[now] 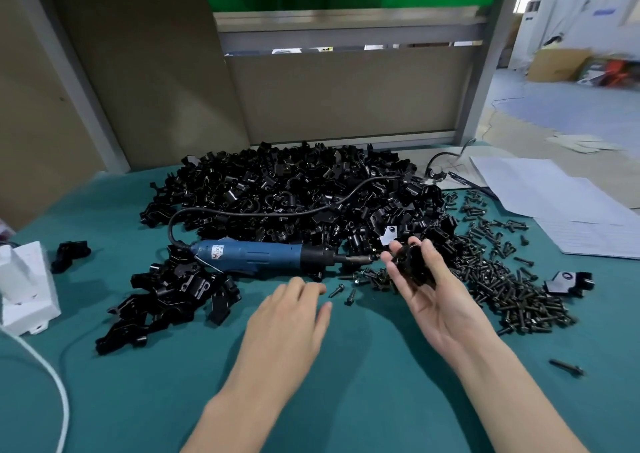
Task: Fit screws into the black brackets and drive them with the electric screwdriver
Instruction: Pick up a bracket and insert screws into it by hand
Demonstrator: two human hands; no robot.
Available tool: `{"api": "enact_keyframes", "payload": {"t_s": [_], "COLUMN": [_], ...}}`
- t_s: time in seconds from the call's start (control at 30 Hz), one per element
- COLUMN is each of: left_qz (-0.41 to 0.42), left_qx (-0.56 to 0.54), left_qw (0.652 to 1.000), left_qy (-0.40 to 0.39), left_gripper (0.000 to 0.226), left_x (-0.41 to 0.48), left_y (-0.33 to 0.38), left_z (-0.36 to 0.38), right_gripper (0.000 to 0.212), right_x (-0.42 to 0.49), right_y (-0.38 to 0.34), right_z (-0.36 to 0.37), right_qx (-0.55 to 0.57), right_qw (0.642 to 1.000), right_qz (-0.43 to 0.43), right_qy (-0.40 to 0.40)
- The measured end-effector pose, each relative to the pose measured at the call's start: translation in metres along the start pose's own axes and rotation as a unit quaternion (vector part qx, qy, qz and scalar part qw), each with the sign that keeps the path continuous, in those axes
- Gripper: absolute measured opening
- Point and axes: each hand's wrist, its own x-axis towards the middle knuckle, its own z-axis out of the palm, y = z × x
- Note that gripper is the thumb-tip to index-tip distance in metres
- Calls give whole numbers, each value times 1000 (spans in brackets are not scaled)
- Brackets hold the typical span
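A large heap of black brackets [294,193] covers the back of the green table. In front of it lies the blue electric screwdriver [263,253], its tip pointing right. My right hand [429,290] is palm-up beside the tip and holds a black bracket [414,262] in curled fingers. My left hand [287,321] hovers palm-down with relaxed fingers just in front of the screwdriver, holding nothing. Two loose screws [343,293] lie between my hands. A spread of black screws [502,279] lies to the right.
A smaller pile of brackets [166,300] sits at the left. A white box [27,290] with a white cable stands at the far left edge. White paper sheets [561,203] lie at the right. One bracket [568,283] and a lone screw [566,367] lie apart.
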Motion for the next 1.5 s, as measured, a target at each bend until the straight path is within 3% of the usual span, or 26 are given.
{"api": "enact_keyframes", "payload": {"t_s": [0.13,0.3,0.47,0.5,0.57,0.63,0.7,0.73,0.8,1.2,1.37,1.5], "left_qz": [39,35,26,42,33,-56,-145,-166,-168,-153,-137,-163], "left_qx": [32,50,25,13,-124,-358,-550,-595,-623,-597,-578,-588], "left_qw": [999,998,999,999,991,930,820,786,764,787,805,792], "left_qy": [10,-23,-7,6,33,62,55,45,25,30,13,-12], "left_gripper": [34,50,45,44,31,19,16,16,16,15,11,18], "left_x": [10,26,26,25,26,25,25,25,23,22,21,22], "left_y": [18,16,12,11,11,14,16,17,20,19,18,14], "left_z": [20,33,36,35,27,16,9,8,7,7,8,10], "right_gripper": [38,42,39,36,29,23,18,18,19,20,22,21], "right_x": [-1,0,2,1,0,-3,-7,-8,-9,-12,-11,-10], "right_y": [-4,-4,4,8,16,23,28,29,29,27,29,31], "right_z": [-3,-7,-7,-6,-5,-4,-4,-4,-4,-4,-7,-9], "right_qx": [9,13,-78,-109,-201,-292,-362,-393,-431,-459,-516,-536], "right_qw": [1000,1000,995,991,974,947,918,903,882,861,821,807], "right_qz": [-16,-28,-20,-25,-53,-75,-88,-96,-109,-137,-159,-157], "right_qy": [6,-5,-60,-70,-90,-115,-139,-147,-154,-171,-186,-193]}}
